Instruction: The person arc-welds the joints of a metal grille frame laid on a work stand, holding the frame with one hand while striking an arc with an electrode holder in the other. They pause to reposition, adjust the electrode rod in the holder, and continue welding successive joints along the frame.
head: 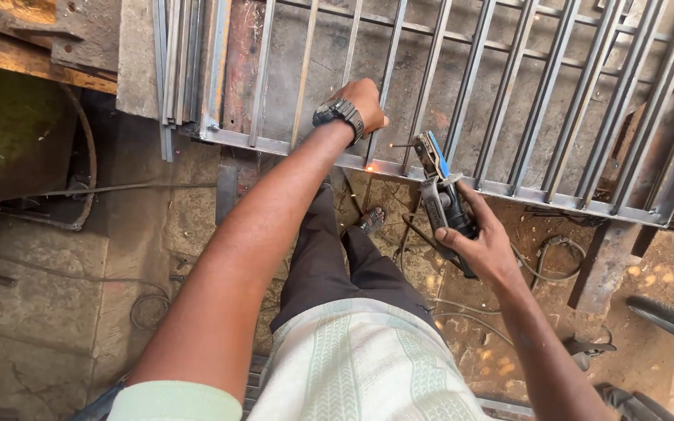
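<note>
Narrow gaps between grille bars [544, 93] block hands.

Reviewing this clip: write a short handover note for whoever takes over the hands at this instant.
Left hand: gripping an upright bar of the metal grille, wristwatch on.
Right hand: holding the welding electrode holder, its rod tip pointing toward the grille's bottom rail.
Done: an orange glowing spot sits on the rail just below the left hand, with a few sparks nearby.
Left: I cannot tell which other bar joints are welded. Cables trail on the ground beneath the right hand.
</note>
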